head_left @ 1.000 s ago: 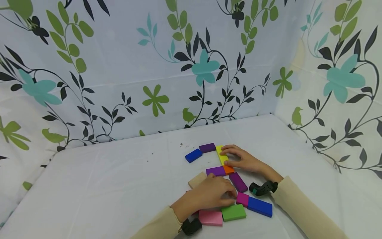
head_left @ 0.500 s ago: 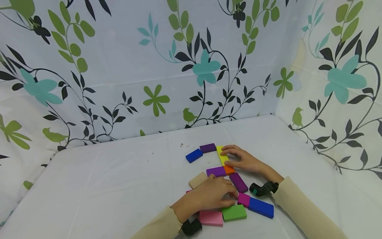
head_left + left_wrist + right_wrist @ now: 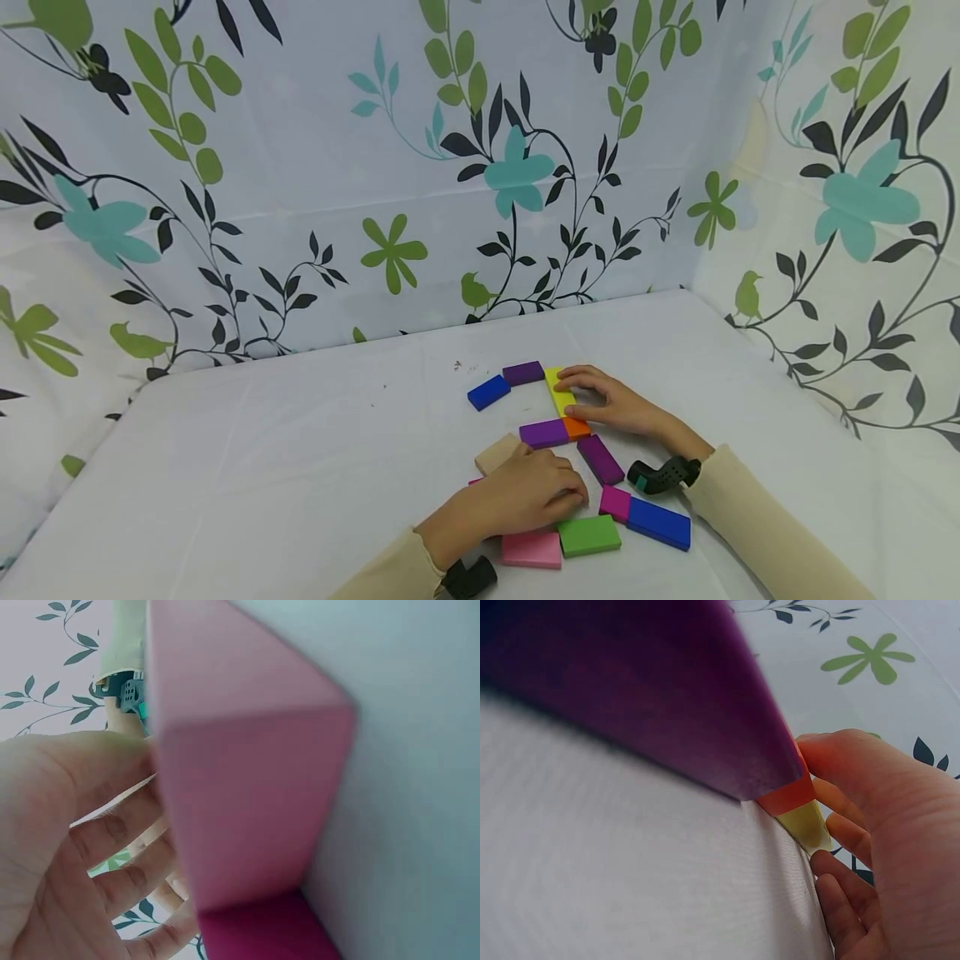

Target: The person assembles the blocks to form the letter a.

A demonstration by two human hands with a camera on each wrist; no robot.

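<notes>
In the head view, my left hand (image 3: 528, 492) hovers over the near part of a line of coloured blocks, fingers loosely bent with nothing between them. It lies between a beige block (image 3: 497, 454), a light green block (image 3: 590, 535) and a pink block (image 3: 531, 550), covering part of the layout. A pink block (image 3: 255, 787) looms large beside this hand in the left wrist view. My right hand (image 3: 618, 404) rests at a yellow block (image 3: 558, 392), its index fingertip over the top and its thumb by the near end, close to an orange block (image 3: 576, 428).
A blue block (image 3: 489, 392) and a dark purple block (image 3: 523, 372) lie at the far end. Nearer are a violet block (image 3: 543, 433), a plum block (image 3: 600, 458), a magenta block (image 3: 615, 504) and a longer blue block (image 3: 660, 523). Patterned cloth (image 3: 300, 167) hangs behind the white table (image 3: 300, 450).
My left hand has drawn slightly left, its fingertips coming away from the magenta block. The right hand stays at the yellow block.
</notes>
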